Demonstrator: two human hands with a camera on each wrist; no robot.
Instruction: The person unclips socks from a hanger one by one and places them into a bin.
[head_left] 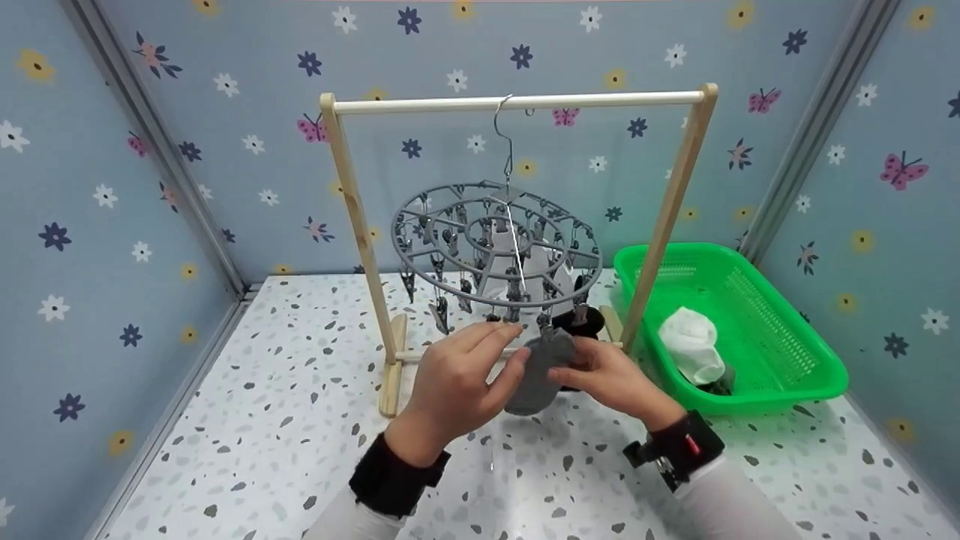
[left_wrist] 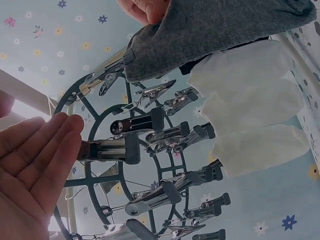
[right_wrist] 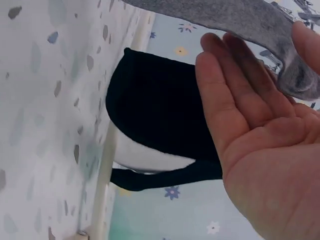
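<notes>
A grey sock (head_left: pixel 541 379) hangs from a clip at the near rim of the round clip hanger (head_left: pixel 495 300). In the left wrist view, the clip (left_wrist: pixel 107 77) meets the cuff of that sock. My right hand (head_left: pixel 611 375) holds the sock's right edge between thumb and fingers. Left of the sock, my left hand (head_left: pixel 465 375) is raised with fingers extended, its fingertips by a metal clip (left_wrist: pixel 112 150). Black socks (right_wrist: pixel 160 100) hang behind the right hand. White socks (left_wrist: pixel 250 110) hang farther back on the hanger.
The hanger hooks onto the white bar (head_left: pixel 420 105) of a wooden rack (head_left: pixel 679 180). A green basket (head_left: pixel 757 401) stands at the right, with a bundled white sock (head_left: pixel 690 345) and a darker item inside. Patterned walls enclose the speckled table (head_left: pixel 277 420).
</notes>
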